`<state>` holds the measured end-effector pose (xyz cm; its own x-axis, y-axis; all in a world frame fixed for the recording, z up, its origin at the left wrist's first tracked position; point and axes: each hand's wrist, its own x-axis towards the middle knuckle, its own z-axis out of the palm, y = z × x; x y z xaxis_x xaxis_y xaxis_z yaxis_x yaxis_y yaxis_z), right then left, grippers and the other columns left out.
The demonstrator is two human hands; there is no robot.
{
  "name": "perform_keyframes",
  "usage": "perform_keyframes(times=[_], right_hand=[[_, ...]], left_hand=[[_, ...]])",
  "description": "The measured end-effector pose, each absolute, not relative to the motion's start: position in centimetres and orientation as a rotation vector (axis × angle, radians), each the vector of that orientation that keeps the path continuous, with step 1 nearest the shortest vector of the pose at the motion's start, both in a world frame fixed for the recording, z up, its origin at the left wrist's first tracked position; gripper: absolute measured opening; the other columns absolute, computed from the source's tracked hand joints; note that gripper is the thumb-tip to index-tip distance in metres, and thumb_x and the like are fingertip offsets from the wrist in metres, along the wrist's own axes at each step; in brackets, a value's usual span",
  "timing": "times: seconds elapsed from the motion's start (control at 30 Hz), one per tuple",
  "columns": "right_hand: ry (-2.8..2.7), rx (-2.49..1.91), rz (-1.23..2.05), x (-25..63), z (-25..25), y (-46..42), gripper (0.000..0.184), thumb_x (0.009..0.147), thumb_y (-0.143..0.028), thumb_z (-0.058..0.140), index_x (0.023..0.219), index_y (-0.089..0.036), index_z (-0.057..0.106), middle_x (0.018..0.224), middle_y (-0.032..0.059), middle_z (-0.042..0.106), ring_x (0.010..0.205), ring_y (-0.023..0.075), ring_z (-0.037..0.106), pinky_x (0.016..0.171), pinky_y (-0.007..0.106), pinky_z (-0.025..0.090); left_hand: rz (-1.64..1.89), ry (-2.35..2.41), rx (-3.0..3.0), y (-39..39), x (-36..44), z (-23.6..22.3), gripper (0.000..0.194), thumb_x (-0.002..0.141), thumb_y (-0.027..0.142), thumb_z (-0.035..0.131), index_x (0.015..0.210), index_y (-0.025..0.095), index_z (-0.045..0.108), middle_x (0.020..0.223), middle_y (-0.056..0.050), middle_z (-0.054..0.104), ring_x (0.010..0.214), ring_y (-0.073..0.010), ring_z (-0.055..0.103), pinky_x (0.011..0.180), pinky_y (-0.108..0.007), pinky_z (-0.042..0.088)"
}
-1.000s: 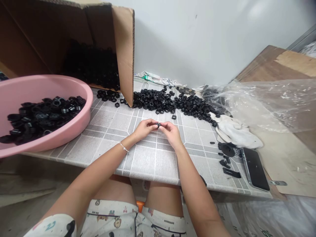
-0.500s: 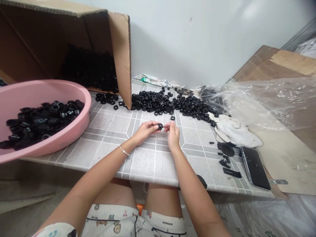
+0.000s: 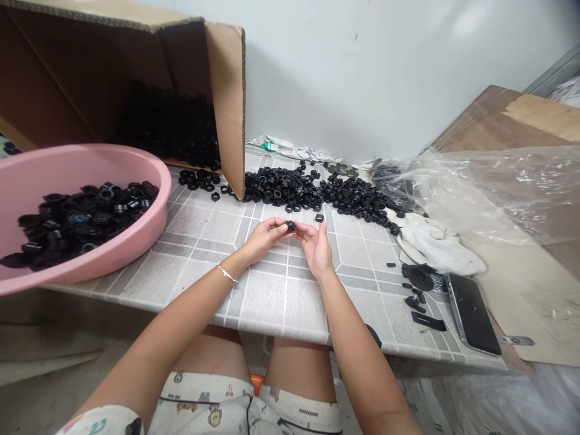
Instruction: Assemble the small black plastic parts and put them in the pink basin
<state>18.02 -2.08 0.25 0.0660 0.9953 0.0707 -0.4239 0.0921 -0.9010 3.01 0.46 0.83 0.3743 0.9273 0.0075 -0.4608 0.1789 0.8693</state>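
Observation:
A small black ring-shaped plastic part (image 3: pixel 290 226) sits between the thumb and fingers of my left hand (image 3: pixel 265 238), above the middle of the table. My right hand (image 3: pixel 318 249) is just to its right, palm turned inward, thumb raised and fingers stretched out. Those right fingertips reach the part's edge; whether they press on it I cannot tell. Beyond both hands lie a heap of similar black parts (image 3: pixel 283 188) and a second heap (image 3: pixel 356 198). One loose black part (image 3: pixel 319 218) rests just past my right hand.
At left, a pink basin (image 3: pixel 163 181) holds many black parts. Behind it a cardboard box (image 3: pixel 229 90) lies open, with more inside. On the right are white gloves (image 3: pixel 437 244), a phone (image 3: pixel 473 314), clear plastic sheeting (image 3: pixel 493 187) and a black strip (image 3: pixel 428 321).
My right hand let go of the black part, drew back with fingers curled, then came near again with its fingers extended. My left hand has kept hold of the part.

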Motion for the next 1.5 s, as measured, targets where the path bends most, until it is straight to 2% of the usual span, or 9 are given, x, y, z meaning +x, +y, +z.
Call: perform_keyframes(times=[0.07,0.1,0.27,0.43,0.6,0.77,0.9,1.27,1.5], right_hand=[[-0.899,-0.826,1.314,18.2,0.3,-2.1,0.065,0.083,-0.075,0.031,0.066,-0.021,0.063,0.098,0.0098,0.072,0.102,0.0250,0.062,0.093,0.043,0.045],[-0.897,-0.817,1.316,18.2,0.3,-2.2,0.066,0.083,-0.076,0.030,0.064,-0.021,0.061,0.099,0.0096,0.071,0.103,0.0253,0.062,0.094,0.043,0.045],[-0.930,-0.855,1.315,17.8,0.4,-2.3,0.054,0.084,-0.069,0.040,0.095,-0.023,0.067,0.102,0.0066,0.070,0.103,0.0216,0.062,0.096,0.040,0.043],[-1.043,-0.914,1.231,17.8,0.2,-2.1,0.052,0.086,-0.066,0.037,0.076,-0.021,0.059,0.100,0.0091,0.069,0.097,0.0225,0.063,0.089,0.040,0.048],[-1.334,-1.095,0.922,17.7,0.0,-2.7,0.033,0.084,-0.054,0.053,0.097,-0.023,0.055,0.097,0.0049,0.065,0.091,0.0202,0.061,0.084,0.035,0.046],[-1.660,-1.286,0.738,18.1,-0.1,-3.1,0.025,0.091,-0.048,0.043,0.089,-0.024,0.051,0.080,0.0005,0.058,0.075,0.0182,0.055,0.073,0.031,0.040],[-1.702,-1.356,0.766,18.3,-0.2,-3.0,0.025,0.091,-0.047,0.042,0.081,-0.024,0.044,0.072,-0.0030,0.050,0.067,0.0162,0.048,0.066,0.029,0.036],[-1.648,-1.359,0.852,18.2,-0.2,-3.0,0.034,0.092,-0.049,0.039,0.068,-0.024,0.038,0.061,-0.0045,0.046,0.059,0.0145,0.044,0.060,0.027,0.034],[-1.429,-1.310,0.939,18.0,-0.7,-2.5,0.036,0.087,-0.052,0.043,0.067,-0.023,0.043,0.061,-0.0036,0.045,0.060,0.0141,0.043,0.058,0.026,0.034]], left_hand=[[1.063,0.623,0.941,0.5,2.9,0.9,0.031,0.068,0.032,0.080,0.087,0.012,0.065,0.094,-0.004,0.068,0.089,-0.0139,0.063,0.101,-0.040,0.043],[1.056,0.623,0.950,0.6,2.8,0.9,0.032,0.068,0.032,0.080,0.088,0.012,0.065,0.095,-0.004,0.068,0.089,-0.0140,0.063,0.101,-0.040,0.042],[1.047,0.627,0.982,0.5,2.8,0.8,0.036,0.065,0.033,0.081,0.088,0.011,0.065,0.096,-0.006,0.069,0.092,-0.0162,0.064,0.100,-0.041,0.042],[1.045,0.642,0.979,0.6,2.9,0.8,0.036,0.066,0.033,0.081,0.089,0.012,0.064,0.098,-0.006,0.067,0.092,-0.0150,0.063,0.099,-0.038,0.043],[0.935,0.644,1.000,0.6,2.6,0.9,0.034,0.069,0.039,0.077,0.080,0.011,0.062,0.083,-0.003,0.065,0.079,-0.0120,0.061,0.087,-0.032,0.046],[0.825,0.771,1.171,0.8,2.6,0.3,0.043,0.071,0.052,0.071,0.076,0.010,0.064,0.070,-0.003,0.063,0.065,-0.0110,0.058,0.072,-0.028,0.046],[0.752,0.786,1.234,0.8,2.5,0.1,0.048,0.071,0.058,0.068,0.078,0.010,0.065,0.071,-0.005,0.063,0.064,-0.0117,0.057,0.070,-0.028,0.047],[0.730,0.721,1.381,0.5,2.3,0.2,0.044,0.078,0.055,0.061,0.079,0.012,0.063,0.072,-0.002,0.058,0.065,-0.0107,0.051,0.069,-0.026,0.043],[0.844,0.818,1.563,0.3,3.3,0.0,0.030,0.082,0.043,0.057,0.086,0.014,0.062,0.077,-0.003,0.061,0.073,-0.0149,0.054,0.076,-0.030,0.045]])
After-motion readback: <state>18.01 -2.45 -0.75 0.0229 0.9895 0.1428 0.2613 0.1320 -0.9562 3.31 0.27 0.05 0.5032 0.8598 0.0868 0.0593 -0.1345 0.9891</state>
